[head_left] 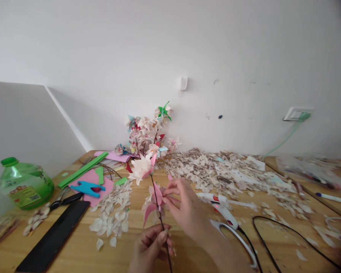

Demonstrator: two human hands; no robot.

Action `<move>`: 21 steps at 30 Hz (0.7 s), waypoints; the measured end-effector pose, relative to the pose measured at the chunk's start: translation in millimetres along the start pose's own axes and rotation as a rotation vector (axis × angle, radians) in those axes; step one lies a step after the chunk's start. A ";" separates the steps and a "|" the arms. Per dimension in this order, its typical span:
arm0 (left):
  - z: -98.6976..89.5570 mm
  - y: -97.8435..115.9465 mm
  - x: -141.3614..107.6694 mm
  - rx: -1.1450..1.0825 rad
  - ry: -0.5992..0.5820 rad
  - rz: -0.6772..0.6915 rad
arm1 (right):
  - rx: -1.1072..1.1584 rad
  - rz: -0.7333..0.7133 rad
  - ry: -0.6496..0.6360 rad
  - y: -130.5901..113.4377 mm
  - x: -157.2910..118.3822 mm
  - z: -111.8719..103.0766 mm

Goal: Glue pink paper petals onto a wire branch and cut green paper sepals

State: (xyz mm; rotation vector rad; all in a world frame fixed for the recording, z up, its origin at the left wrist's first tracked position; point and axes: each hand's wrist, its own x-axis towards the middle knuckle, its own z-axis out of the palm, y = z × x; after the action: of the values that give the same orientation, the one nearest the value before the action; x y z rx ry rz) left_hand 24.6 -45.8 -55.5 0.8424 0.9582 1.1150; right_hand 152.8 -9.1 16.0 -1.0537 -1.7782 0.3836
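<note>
stem [161,220] tilts at near centre, left of the glue gun [224,210]. left hand [154,243] grasps it low; right hand [184,206] pinches a pink petal [159,192] beside it. i'd brace the stem firmly, press only the petal's base, spare its edge.

Two hands, one stem [169,259], two blossoms [140,169] on it
One left hand [152,244] and one right hand [187,210] make the pair; across the single wooden surface [82,261] I count one green-capped bottle [28,189], one dark flat slab [53,237], one bright blue cut-out [88,188], one long green strip [83,169], one glue gun [224,212] and one blue-capped pen [335,198]; on the wall, one hook [183,83], one socket plate [292,113] and one plug [304,116]; loose petals [110,218] run beyond counting, and the bunched flowers [146,125] overlap too much for a firm number.
</note>
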 end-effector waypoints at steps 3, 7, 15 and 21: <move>-0.4 -0.4 0.1 -0.014 -0.002 -0.001 | -0.040 -0.022 0.006 -0.9 0.9 -0.5; -1.1 0.1 0.2 -0.027 -0.021 -0.017 | -0.137 -0.079 0.006 -3.3 2.3 -2.4; -2.6 1.6 0.2 -0.036 -0.056 -0.015 | -0.254 -0.133 0.038 -5.9 1.5 0.9; -3.7 0.2 -1.0 -0.054 -0.049 -0.003 | -0.287 -0.176 0.092 -11.0 0.2 -3.8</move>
State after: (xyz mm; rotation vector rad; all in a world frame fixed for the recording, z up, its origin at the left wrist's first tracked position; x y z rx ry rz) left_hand 20.9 -46.4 -56.5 0.8205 0.8850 1.1087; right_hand 150.7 -16.0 25.2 -1.0824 -1.8616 -0.0299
